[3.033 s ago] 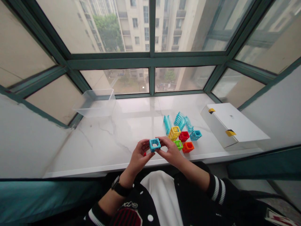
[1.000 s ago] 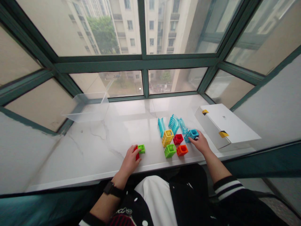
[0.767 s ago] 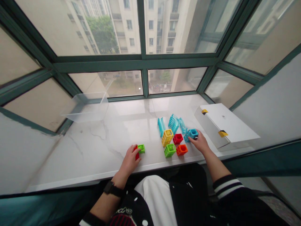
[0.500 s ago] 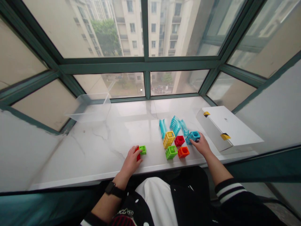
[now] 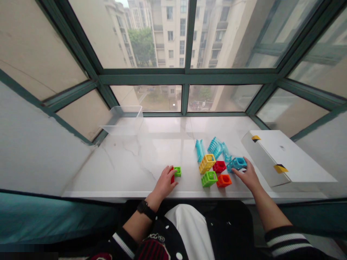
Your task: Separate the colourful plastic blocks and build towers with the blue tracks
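My left hand (image 5: 165,182) is closed around a red block (image 5: 172,176), mostly hidden by the fingers. A small green block (image 5: 177,171) sits right against it. On the right, my right hand (image 5: 247,176) grips a blue block (image 5: 238,163) between thumb and fingers. Beside that block stand a red block (image 5: 219,166), an orange block (image 5: 223,180), a green block (image 5: 209,178) and a taller yellow block (image 5: 207,163). Behind them lie translucent blue track pieces: a straight one (image 5: 200,150), a curved one (image 5: 215,147) and another (image 5: 226,152).
A clear plastic bin (image 5: 123,121) stands at the back left of the marble-patterned sill (image 5: 130,162). To the right, a white box (image 5: 292,155) with yellow-and-black tabs lies near my right hand. Green-framed windows (image 5: 173,78) border the sill behind.
The camera view has shifted, so everything sits further right in the picture. Both hands stay on the same blocks; the blue block appears slightly more tilted.
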The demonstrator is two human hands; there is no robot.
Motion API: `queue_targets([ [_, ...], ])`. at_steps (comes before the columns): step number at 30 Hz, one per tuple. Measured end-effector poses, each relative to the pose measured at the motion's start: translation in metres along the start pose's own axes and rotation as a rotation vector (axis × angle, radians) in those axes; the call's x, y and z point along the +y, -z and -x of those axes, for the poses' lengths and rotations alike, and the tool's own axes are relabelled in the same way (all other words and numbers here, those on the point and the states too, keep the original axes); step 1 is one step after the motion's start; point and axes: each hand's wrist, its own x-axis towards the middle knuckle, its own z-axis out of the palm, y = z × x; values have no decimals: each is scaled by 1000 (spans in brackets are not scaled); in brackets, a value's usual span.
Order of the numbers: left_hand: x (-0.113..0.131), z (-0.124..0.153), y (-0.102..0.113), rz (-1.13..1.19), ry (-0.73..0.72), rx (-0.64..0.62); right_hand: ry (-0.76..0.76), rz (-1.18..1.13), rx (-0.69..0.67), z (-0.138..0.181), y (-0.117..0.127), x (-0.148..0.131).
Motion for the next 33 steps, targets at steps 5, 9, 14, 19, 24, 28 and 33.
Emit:
queue_targets([
  [5,-4,7,11,-2,38,103,16,-44,123,20,21,-21],
  [9,-7,11,12,-27,129,181,96,-161,440,28,40,-81],
  [14,1,10,5,-27,226,162,342,-398,430,52,36,-187],
  [19,5,10,4,19,253,135,639,-420,-332,90,-19,-250],
  [24,4,13,7,24,234,123,498,-183,-628,102,-121,-240],
  [28,4,15,7,-4,230,68,365,13,-646,100,-178,-211],
  [33,7,16,6,-57,226,21,357,72,-705,102,-195,-192],
])
